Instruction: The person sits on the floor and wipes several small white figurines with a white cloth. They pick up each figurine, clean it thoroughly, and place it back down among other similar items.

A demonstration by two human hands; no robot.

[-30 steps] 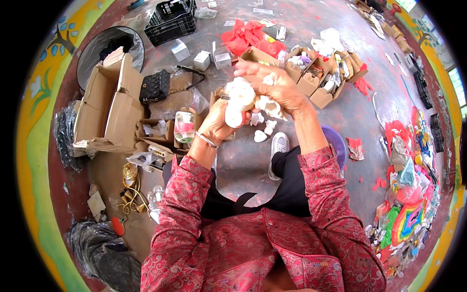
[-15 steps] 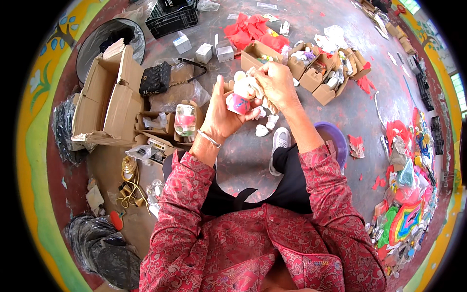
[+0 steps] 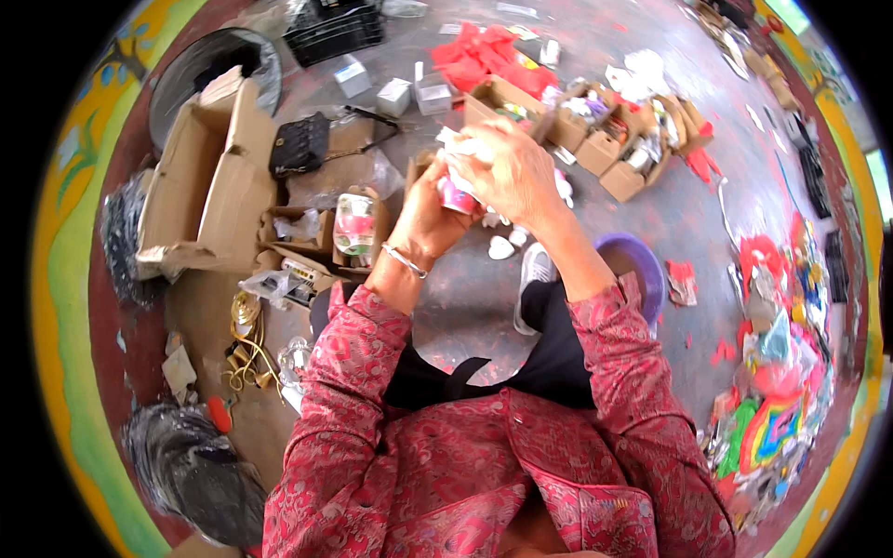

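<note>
My left hand (image 3: 425,216) is closed around a small toy figurine (image 3: 457,196) with a pink lower body, held up in front of me above the floor. My right hand (image 3: 517,175) lies over its pale top, fingers bent against it. Most of the figurine is covered by my fingers, and whatever else the right hand may hold cannot be made out. Below my hands, on the floor near my shoe, lie several small white pieces (image 3: 501,247), one of them heart-shaped.
Small open cardboard boxes (image 3: 621,180) of mixed items stand beyond my right hand. A purple basin (image 3: 656,274) sits right of my leg. Left are a large open carton (image 3: 221,177), a black handbag (image 3: 299,146) and gold-coloured fittings (image 3: 245,363). Colourful scraps (image 3: 777,423) pile up far right.
My right hand has moved left and up over the figurine, hiding its white round-eared head, which showed before. The left hand has closed more around it.
</note>
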